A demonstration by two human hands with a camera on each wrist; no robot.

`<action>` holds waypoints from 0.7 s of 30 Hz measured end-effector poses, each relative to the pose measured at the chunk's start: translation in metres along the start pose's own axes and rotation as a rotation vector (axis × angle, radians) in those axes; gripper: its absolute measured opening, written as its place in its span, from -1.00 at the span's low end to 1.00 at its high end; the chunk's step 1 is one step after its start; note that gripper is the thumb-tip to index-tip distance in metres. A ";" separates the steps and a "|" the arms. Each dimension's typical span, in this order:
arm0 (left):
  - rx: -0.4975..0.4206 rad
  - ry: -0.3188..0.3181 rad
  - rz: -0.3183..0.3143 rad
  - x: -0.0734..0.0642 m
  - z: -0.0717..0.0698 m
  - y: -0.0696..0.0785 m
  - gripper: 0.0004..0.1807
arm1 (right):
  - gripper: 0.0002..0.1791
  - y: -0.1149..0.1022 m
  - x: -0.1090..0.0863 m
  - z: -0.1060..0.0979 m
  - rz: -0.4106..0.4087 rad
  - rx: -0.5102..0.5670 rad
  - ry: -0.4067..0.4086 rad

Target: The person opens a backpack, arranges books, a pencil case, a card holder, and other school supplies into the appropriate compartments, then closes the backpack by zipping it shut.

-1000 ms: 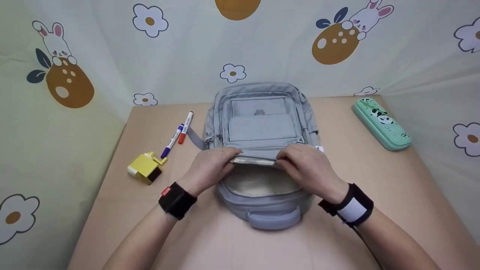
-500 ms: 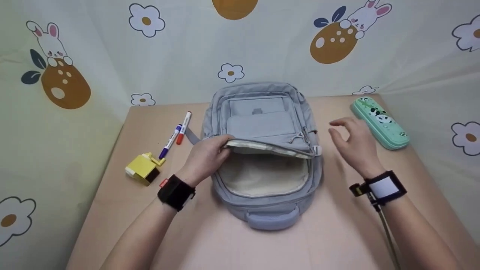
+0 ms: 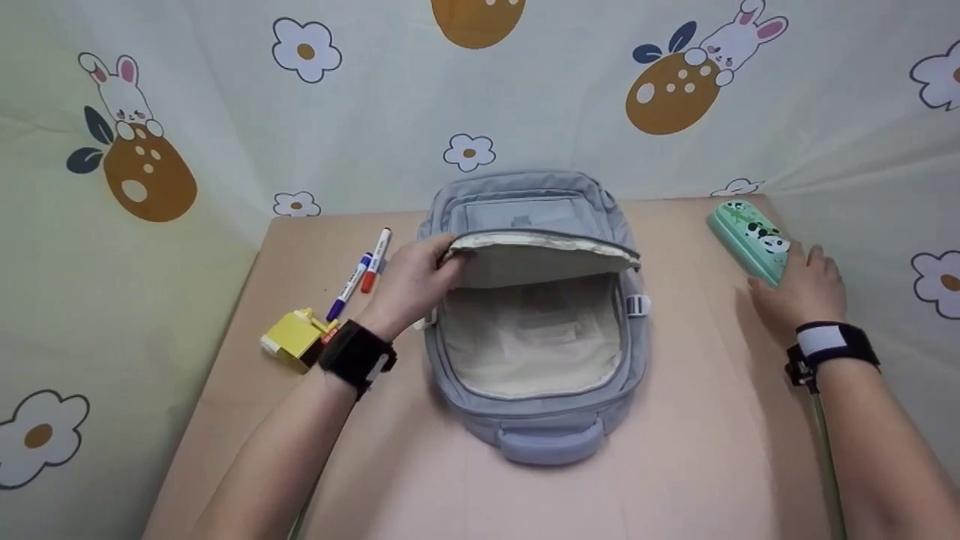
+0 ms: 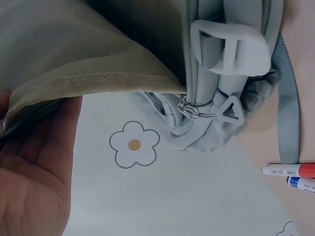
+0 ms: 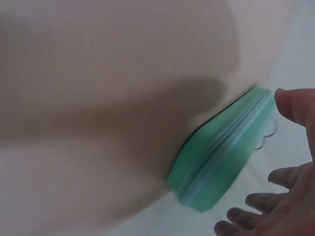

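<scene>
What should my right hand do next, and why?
Probably close the right hand around the green pencil case and lift it. The right wrist view shows that hand spread near the case without gripping it, while the left hand holds up the flap of the grey backpack, so its pale-lined compartment stands open.

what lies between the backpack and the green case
Just bare tabletop between the backpack and the green case; the head view shows that stretch.
</scene>
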State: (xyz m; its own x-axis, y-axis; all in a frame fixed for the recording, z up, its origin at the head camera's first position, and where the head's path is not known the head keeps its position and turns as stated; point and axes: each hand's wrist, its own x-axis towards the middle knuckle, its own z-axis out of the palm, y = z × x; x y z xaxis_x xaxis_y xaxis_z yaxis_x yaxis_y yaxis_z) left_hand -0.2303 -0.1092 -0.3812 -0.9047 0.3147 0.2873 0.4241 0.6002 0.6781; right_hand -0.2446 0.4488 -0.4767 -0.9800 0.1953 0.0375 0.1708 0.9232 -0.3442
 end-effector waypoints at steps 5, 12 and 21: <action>-0.027 0.046 -0.003 0.007 -0.003 0.000 -0.88 | 0.05 0.010 0.005 0.006 0.001 -0.032 -0.036; -0.049 0.070 -0.013 0.010 -0.004 0.001 -0.89 | -0.11 0.008 0.001 0.012 0.036 0.037 -0.011; -0.064 0.048 -0.036 0.010 -0.003 0.001 -0.90 | -0.02 -0.008 -0.007 0.016 0.082 0.123 -0.045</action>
State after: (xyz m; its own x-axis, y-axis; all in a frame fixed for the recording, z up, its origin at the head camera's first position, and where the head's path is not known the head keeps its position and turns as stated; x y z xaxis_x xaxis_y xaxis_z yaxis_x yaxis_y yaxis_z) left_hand -0.2387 -0.1078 -0.3751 -0.9210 0.2568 0.2929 0.3889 0.5620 0.7300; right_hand -0.2404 0.4343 -0.4892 -0.9673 0.2510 -0.0371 0.2397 0.8565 -0.4572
